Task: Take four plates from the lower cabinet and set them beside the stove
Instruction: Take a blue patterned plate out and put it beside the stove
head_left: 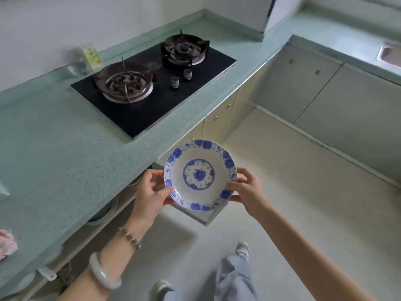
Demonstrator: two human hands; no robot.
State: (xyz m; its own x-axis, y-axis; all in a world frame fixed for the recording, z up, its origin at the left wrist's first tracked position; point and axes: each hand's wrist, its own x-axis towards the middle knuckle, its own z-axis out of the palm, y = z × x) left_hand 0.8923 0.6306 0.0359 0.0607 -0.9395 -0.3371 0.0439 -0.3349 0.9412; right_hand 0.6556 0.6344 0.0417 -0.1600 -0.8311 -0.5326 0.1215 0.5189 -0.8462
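Beside plate [199, 174], under counter [54, 159], cabinet [102, 231] contents indistinct

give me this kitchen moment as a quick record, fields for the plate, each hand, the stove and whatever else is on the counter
plate: white with blue flowers, face up, held off the counter's front edge
left hand: grips the plate's left rim
right hand: grips the plate's right rim
stove: black two-burner top, no pot on either burner
countertop: pale green, stove set into it
pink cloth: at the counter's near left edge
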